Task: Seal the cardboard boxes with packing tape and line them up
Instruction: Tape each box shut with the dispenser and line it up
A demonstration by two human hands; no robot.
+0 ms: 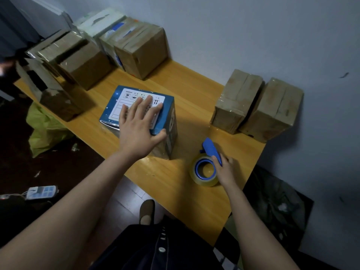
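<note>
ok so from where i'm standing: left hand is flat on top of the blue box, fingers straight & spread over the white label, thumb hanging over the near right edge, so it's pressing down, not gripping. right hand is wrapped round the blue handle of the tape dispenser, w/ the roll resting on the table just right of the box, not touching it. the box sits mid-table at an angle. there's something shiny on its near-left end that looks like tape, but tbh can't tell if the seam's done. imo the step is getting a strip onto this one. keep the flat palm weight on so it doesn't skate on the smooth wood, start the tape down a side face and pull it tight across the top. shift the left hand off the line first bc rn it's covering where a strip would prob go. room-wise, the dispenser is near the table's front edge, so lift it rather than drag. there's open wood between the blue box and the two taped brown boxes by the wall on the right, which looks like the natural slot to slide it into. a bigger bunch of brown boxes crowds the far left end, the nearest right at the edge, so i'd steer clear of that side.
</note>
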